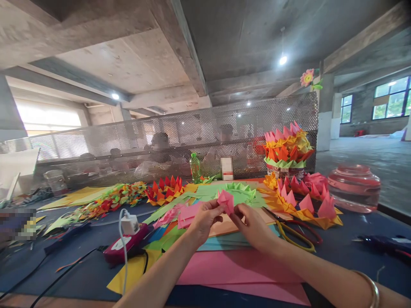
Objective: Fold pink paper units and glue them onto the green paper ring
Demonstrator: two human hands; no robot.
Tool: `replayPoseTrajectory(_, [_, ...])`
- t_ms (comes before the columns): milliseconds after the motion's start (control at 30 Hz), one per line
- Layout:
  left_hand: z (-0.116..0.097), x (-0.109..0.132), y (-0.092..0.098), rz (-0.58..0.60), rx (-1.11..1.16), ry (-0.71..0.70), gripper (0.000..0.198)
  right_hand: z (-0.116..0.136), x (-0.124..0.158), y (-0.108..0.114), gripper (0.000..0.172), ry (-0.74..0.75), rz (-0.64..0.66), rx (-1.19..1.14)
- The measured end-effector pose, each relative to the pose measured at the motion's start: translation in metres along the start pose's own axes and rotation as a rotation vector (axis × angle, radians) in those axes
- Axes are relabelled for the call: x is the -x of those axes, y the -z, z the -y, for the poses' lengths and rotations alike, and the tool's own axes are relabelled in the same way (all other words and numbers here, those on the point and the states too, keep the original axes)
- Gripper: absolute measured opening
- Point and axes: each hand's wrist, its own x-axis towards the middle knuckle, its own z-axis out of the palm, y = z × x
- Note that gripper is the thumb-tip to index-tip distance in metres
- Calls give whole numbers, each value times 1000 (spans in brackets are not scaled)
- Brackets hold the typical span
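Note:
Between my hands is a small piece of pink folded paper, held up over the stacked sheets. My left hand pinches its left side between thumb and fingers. The fingertips of my right hand close on its lower right edge. Just behind it lies a ring of light green folded points. Pink paper pieces lie left of my left hand. Below my hands are blue sheets and large pink sheets. Scissors with yellow and red handles lie beside my right hand.
Folded paper rings stand as a tall stack at right, near a clear jar. A purple power strip with cables lies at left. Behind are a green bottle and a perforated metal screen, with people beyond it.

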Motion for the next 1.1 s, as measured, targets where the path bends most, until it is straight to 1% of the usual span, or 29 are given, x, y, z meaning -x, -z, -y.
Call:
replayPoseTrajectory(367, [5,-3,5,-10,27,-33,41,-1,-1,0,21,-14,-7,-1])
replayPoseTrajectory(733, [2,-2,3,-9,1,-25,41,-1,-1,0,21,-15,7,-4])
replayPoseTrajectory(1100, [3,-2,0,-80,-50,-54,46,0,0,1,22,5,39,-16])
